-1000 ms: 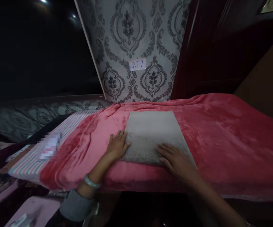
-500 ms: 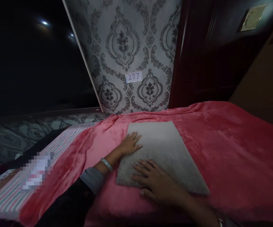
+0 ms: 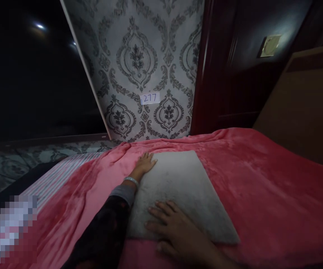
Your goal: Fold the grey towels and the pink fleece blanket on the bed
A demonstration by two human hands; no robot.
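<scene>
A flat grey fleecy cloth (image 3: 178, 179), roughly four-sided, lies spread on a pink-red plush blanket (image 3: 264, 186). At its far left corner rests my left hand (image 3: 146, 163), fingers stretched out, with a bracelet on the wrist. My right hand (image 3: 175, 228) lies palm down over the near left part of the cloth, fingers spread, and hides some of its near edge. Neither hand grips anything.
A large black screen (image 3: 38, 74) stands at the left. Behind the blanket is a patterned wall with a paper label (image 3: 150, 98) reading 277. A striped cloth (image 3: 63, 175) and a blurred-out patch are at left. A brown board (image 3: 304, 108) leans at right.
My left hand has slid away from me to the far left corner of the cloth. My right hand stays on the near part. The view has shifted, moving the scene left and slightly down.
</scene>
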